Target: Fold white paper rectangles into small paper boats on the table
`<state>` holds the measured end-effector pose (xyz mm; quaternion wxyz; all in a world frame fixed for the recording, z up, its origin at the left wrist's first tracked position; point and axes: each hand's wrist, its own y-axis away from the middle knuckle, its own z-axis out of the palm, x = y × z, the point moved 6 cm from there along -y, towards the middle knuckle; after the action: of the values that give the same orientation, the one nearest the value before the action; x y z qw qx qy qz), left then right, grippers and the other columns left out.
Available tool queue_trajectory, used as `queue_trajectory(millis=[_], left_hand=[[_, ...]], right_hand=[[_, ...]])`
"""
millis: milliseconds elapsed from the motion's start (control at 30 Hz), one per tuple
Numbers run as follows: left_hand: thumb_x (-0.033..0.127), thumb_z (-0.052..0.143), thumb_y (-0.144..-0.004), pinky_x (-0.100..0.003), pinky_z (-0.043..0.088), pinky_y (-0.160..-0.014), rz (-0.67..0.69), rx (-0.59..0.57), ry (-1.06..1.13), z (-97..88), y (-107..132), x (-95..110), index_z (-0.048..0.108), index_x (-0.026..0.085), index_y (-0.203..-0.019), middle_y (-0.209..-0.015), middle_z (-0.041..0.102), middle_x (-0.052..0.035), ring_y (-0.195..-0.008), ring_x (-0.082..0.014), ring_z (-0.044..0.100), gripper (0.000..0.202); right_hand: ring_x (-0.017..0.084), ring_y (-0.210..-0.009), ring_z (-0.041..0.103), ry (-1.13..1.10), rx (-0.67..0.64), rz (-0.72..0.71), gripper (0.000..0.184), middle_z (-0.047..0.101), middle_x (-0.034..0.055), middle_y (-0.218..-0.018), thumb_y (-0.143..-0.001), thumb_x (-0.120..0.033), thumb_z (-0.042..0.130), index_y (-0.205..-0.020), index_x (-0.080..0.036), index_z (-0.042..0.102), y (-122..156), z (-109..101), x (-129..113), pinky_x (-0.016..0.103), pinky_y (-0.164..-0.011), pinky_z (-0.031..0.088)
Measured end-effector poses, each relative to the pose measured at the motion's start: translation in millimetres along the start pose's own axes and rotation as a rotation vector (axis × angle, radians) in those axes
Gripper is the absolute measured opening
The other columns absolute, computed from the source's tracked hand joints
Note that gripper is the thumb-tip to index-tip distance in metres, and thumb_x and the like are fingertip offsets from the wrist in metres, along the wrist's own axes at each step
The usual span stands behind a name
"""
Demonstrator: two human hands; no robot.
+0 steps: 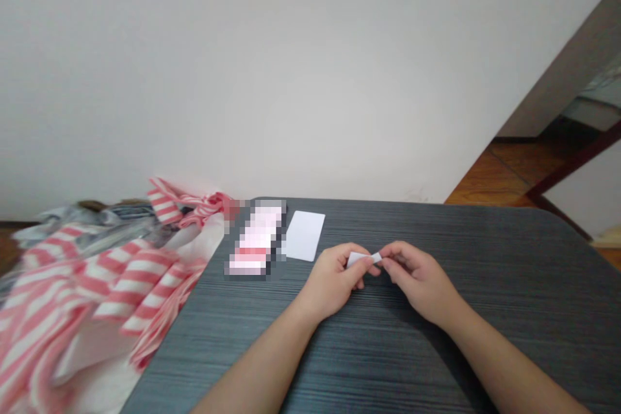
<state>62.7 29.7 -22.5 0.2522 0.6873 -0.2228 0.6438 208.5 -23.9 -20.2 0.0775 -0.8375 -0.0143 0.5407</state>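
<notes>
Both my hands meet over the middle of a dark grey table (485, 259). My left hand (334, 279) is closed, pinching a small white folded piece of paper (361, 259) between thumb and fingers. My right hand (417, 275) is also closed, its fingertips pinching the right end of the same paper. The hands rest just above the tabletop.
A white card (305, 235) lies flat on the table behind my left hand. Beside it lies a blurred-out pink and white object (256, 238). Red-and-white striped plastic bags (111, 284) pile up over the table's left edge. A white wall stands behind; wooden floor (504, 174) shows at right.
</notes>
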Motion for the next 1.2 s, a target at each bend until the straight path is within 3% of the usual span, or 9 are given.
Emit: queue_trajectory(millis=[133,300,667,1200], left_hand=[[0.037,0.059,-0.089,-0.020,0.043,-0.052,-0.004,0.008,-0.005,-0.4,0,0,0.065,0.015,-0.089,-0.083,0.074,-0.0047,-0.054,-0.0087,0.052,0.023],[0.038,0.059,-0.088,-0.020,0.042,-0.052,-0.014,0.012,-0.014,-0.2,0,-1,0.064,0.015,-0.088,-0.079,0.073,-0.0038,-0.053,-0.0089,0.052,0.023],[0.038,0.059,-0.088,-0.020,0.040,-0.052,0.001,0.035,-0.056,-1.3,1,5,0.069,0.016,-0.083,-0.061,0.063,0.0007,-0.052,-0.0097,0.051,0.024],[0.033,0.056,-0.089,-0.020,0.041,-0.056,0.001,0.014,-0.187,-0.9,4,9,0.073,0.017,-0.090,-0.065,0.064,0.0001,-0.056,-0.0108,0.054,0.024]], right_hand=[[0.016,-0.075,0.060,0.056,0.067,-0.125,0.011,0.065,0.0038,-0.089,-0.094,-0.020,0.052,-0.098,-0.022,0.062,1,-7,-12,0.028,-0.067,0.047],[0.018,-0.084,0.061,0.138,0.046,-0.295,0.014,0.064,0.0065,-0.094,-0.092,-0.014,0.052,-0.094,-0.021,0.065,0,-8,-28,0.029,-0.072,0.048],[0.016,-0.070,0.060,0.156,0.039,-0.191,0.008,0.064,0.0066,-0.092,-0.090,-0.023,0.058,-0.091,-0.021,0.066,-2,-3,-21,0.027,-0.059,0.047],[0.019,-0.078,0.062,0.219,0.078,-0.226,0.017,0.065,0.0043,-0.082,-0.092,-0.019,0.056,-0.077,-0.021,0.063,-5,-5,-28,0.029,-0.073,0.048]])
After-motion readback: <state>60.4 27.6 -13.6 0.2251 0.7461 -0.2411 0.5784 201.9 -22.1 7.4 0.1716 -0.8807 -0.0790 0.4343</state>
